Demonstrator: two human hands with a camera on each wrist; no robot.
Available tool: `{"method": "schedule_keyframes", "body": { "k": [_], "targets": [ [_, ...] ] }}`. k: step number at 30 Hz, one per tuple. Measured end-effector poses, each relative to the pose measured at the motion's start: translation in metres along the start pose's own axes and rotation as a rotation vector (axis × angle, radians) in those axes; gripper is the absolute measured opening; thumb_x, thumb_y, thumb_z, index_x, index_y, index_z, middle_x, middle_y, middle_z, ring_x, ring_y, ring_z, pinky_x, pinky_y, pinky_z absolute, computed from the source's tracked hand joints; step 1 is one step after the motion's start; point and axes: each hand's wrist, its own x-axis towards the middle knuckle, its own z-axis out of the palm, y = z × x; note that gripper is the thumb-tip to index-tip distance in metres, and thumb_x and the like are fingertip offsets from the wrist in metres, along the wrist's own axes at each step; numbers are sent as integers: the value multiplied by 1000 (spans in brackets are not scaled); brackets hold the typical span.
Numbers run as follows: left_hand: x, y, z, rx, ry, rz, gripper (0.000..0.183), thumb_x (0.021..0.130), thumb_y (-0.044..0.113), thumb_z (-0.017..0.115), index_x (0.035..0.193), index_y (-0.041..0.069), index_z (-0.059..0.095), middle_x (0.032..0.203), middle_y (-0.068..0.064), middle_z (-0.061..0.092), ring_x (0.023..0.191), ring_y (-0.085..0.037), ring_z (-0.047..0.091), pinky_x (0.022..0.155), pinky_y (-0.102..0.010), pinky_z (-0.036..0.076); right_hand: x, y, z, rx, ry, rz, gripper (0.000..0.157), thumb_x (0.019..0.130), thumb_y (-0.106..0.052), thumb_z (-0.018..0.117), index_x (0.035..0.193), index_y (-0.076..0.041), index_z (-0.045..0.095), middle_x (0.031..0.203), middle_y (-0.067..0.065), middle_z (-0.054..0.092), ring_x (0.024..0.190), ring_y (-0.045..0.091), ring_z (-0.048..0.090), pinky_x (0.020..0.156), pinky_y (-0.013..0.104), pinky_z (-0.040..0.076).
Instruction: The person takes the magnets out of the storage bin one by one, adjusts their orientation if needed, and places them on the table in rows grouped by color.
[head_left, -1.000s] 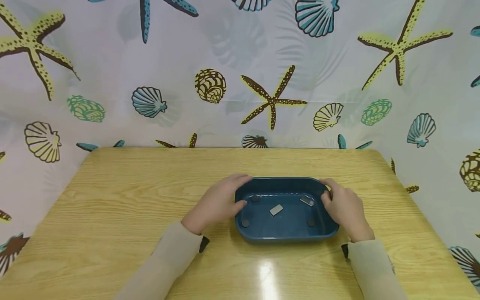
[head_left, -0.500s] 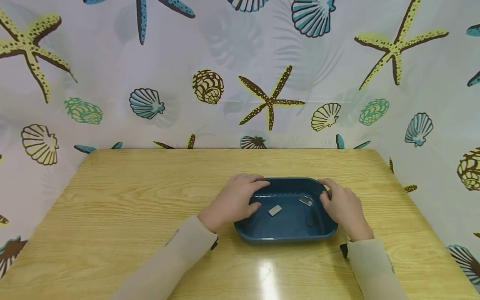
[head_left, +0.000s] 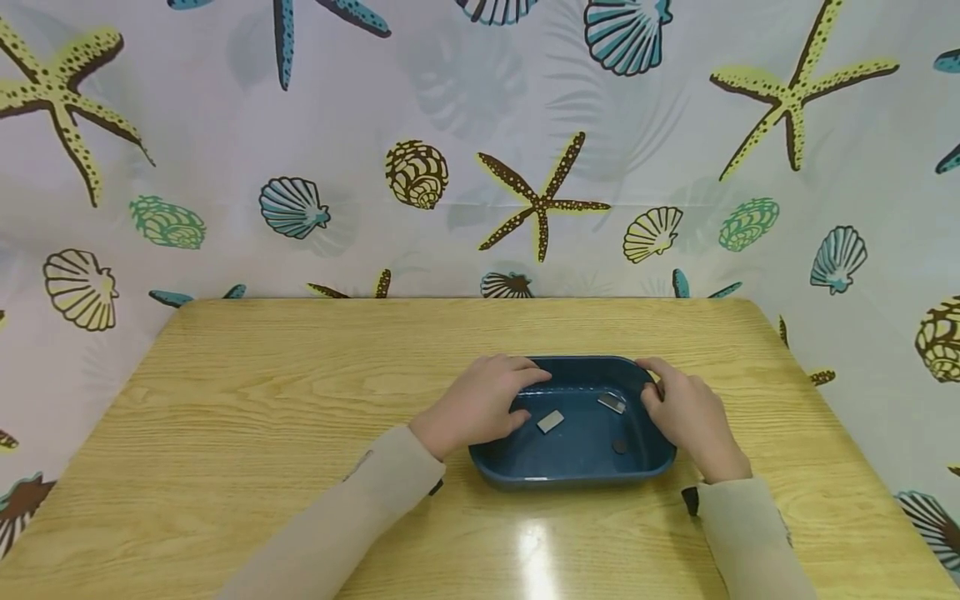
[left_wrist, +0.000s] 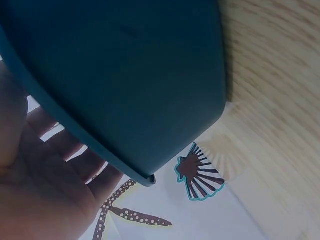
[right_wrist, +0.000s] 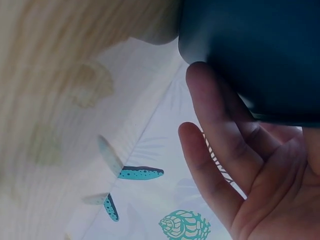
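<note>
A dark blue oblong plastic tub [head_left: 570, 481] stands on the table. My right hand [head_left: 690, 417] grips its right end, thumb inside the rim and fingers along the outer wall. My left hand [head_left: 480, 404] is over the left end, fingers reaching above the inside and holding nothing. In the left wrist view this hand [left_wrist: 55, 180] shows behind the tub's rim [left_wrist: 85, 135]. Inside the tub lie a small light grey rectangular piece [head_left: 550, 422] and a small shiny silver piece, perhaps a USB stick [head_left: 612, 403]. A dark round spot [head_left: 618, 447] marks the tub's floor.
The wood-grain table [head_left: 262, 400] spreads to both sides of the tub and in front of it. A white cloth [head_left: 360, 100] printed with starfish and shells hangs along the back and the sides.
My left hand has moved right from the tub's left rim to over its inside, covering the round spots there. My right hand keeps its grip, and the tub stays in place.
</note>
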Motion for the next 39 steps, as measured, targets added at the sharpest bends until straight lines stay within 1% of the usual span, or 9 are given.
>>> {"method": "schedule_keyframes", "body": {
  "k": [6,14,18,22,27,31,35,37,39],
  "targets": [
    [6,1,3,37,-40,3,53,93,20,77,144,13,61,143,-8,64,131,-28,61,113,-47,48,0,0,-1,0,-6,-10,43,102,-13,53,145,-9,56,58,-1,46,47,15,40,47,28,30],
    [13,5,8,35,-110,13,50,96,19,73,144,12,61,139,-8,66,127,-26,64,109,-41,52,-1,0,-3,2,-20,1,44,103,-14,52,146,-10,55,58,-1,46,48,15,41,48,28,31],
    [15,10,9,41,-115,23,48,96,18,73,142,10,62,137,-9,68,125,-25,65,110,-41,52,-1,0,-3,12,-29,7,44,103,-13,52,147,-10,54,58,-1,46,48,15,41,48,28,32],
    [18,14,10,61,-117,32,46,98,22,71,141,10,63,135,-9,69,123,-25,67,109,-42,52,0,0,-4,21,-29,1,44,103,-13,52,147,-10,54,57,-1,46,47,14,41,48,28,31],
    [22,16,15,64,-135,7,42,102,27,66,141,10,64,134,-8,69,122,-23,67,106,-40,54,0,1,-4,25,-26,-6,44,103,-13,52,146,-9,55,57,-1,46,47,14,40,47,28,31],
    [25,15,19,64,-157,-9,41,101,25,66,139,10,65,133,-8,69,121,-21,68,103,-38,56,0,1,-3,28,-28,-6,44,103,-13,52,146,-9,55,56,-2,45,47,14,40,47,28,31],
    [28,15,25,87,-162,4,36,98,22,70,131,10,70,119,-6,73,101,-15,68,91,-32,58,0,0,-3,31,-27,-9,43,103,-13,52,146,-9,55,56,-2,45,47,14,40,47,27,31],
    [30,15,28,95,-160,8,34,95,22,73,127,10,72,110,-4,72,89,-13,63,84,-29,57,0,0,-3,30,-24,-10,43,103,-13,52,145,-9,56,56,-2,45,47,14,40,47,27,31],
    [31,16,31,102,-155,7,32,94,23,76,124,10,74,104,-3,71,82,-11,58,79,-28,55,0,0,-3,32,-22,-11,43,103,-13,52,145,-9,56,56,-2,45,47,14,40,47,27,31]
  ]
}}
